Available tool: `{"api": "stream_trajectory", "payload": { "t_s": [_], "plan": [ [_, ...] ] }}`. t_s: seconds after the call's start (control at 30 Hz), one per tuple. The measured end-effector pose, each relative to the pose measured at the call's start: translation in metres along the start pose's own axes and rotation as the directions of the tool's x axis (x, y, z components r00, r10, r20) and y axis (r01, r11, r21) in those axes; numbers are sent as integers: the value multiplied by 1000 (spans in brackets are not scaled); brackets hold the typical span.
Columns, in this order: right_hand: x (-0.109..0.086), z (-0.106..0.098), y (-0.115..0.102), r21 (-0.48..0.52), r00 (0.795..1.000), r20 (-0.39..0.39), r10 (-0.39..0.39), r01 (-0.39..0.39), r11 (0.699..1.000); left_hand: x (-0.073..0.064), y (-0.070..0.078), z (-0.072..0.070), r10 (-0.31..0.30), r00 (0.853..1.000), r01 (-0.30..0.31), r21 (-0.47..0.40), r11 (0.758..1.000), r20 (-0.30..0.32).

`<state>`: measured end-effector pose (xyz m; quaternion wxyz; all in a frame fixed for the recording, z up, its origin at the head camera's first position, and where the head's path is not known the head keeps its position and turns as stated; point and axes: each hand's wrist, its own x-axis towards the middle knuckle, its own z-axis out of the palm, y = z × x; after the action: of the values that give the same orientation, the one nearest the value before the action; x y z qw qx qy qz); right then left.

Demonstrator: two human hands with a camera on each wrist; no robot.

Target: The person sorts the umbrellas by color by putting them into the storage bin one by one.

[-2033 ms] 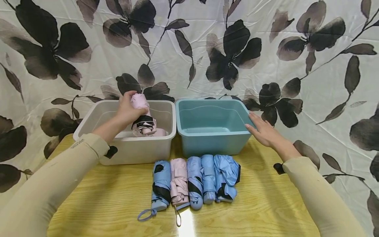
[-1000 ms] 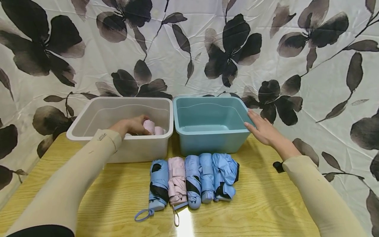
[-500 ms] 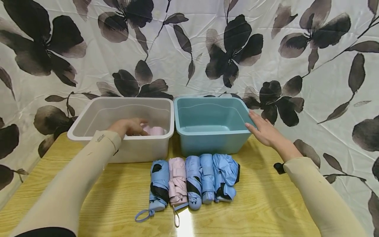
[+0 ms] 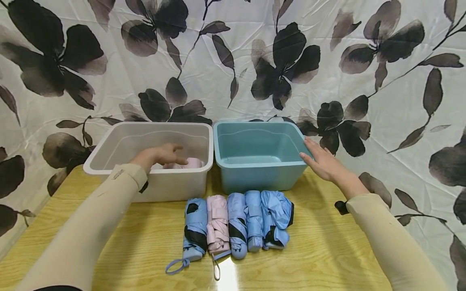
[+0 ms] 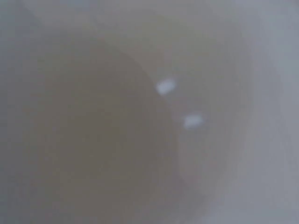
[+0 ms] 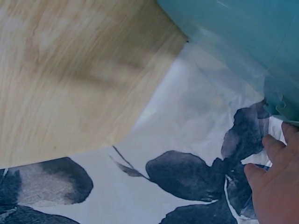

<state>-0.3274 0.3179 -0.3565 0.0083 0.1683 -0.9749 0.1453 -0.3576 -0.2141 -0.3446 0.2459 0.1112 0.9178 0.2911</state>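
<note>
My left hand (image 4: pixel 160 155) is inside the white bin (image 4: pixel 171 184), fingers spread just above pink folded umbrellas (image 4: pixel 194 163) lying there. Only the ends of those umbrellas show past the hand and the front rim. At the right rim of the teal bin (image 4: pixel 262 176) rests my right hand (image 4: pixel 322 161), its fingers straight along the outer edge. In the right wrist view the fingers (image 6: pixel 275 147) appear beside the teal wall. The left wrist view is a dim blur.
A row of folded umbrellas lies in front of the bins: a blue one (image 4: pixel 195 228) with a wrist loop, a pink one (image 4: pixel 218 224), and more blue ones (image 4: pixel 255 220) to the right. The wooden table (image 4: pixel 309 254) meets a flowered cloth (image 4: pixel 233 60) behind.
My left hand lowered a pink umbrella into the white bin, then let it go and lifted slightly with fingers spread. The right hand stayed at the teal bin's rim.
</note>
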Motion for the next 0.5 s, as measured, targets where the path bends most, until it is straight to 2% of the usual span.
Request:
{"api": "stream_trajectory", "payload": {
  "t_s": [0.07, 0.17, 0.27, 0.4, 0.5],
  "plan": [
    [0, 2, 0, 0, 1000, 5, 0, 0, 1000, -3, 1, 1, 48, 996, -49, -14, 999, -79],
    [1, 4, -1, 1, 1000, -1, -10, 10, 1000, -8, 5, 1, 107, 976, -117, -38, 992, -189],
    [1, 3, -2, 2, 1000, -12, -20, 20, 1000, -16, 10, 0, 139, 956, -167, -87, 982, -259],
    [1, 3, -1, 6, 1000, -15, -16, 16, 1000, -33, 18, -3, 164, 930, -224, -153, 962, -329],
    [0, 2, -1, 13, 1000, -16, -14, 14, 1000, -49, 23, -3, 180, 897, -263, -160, 951, -403]
  ]
}}
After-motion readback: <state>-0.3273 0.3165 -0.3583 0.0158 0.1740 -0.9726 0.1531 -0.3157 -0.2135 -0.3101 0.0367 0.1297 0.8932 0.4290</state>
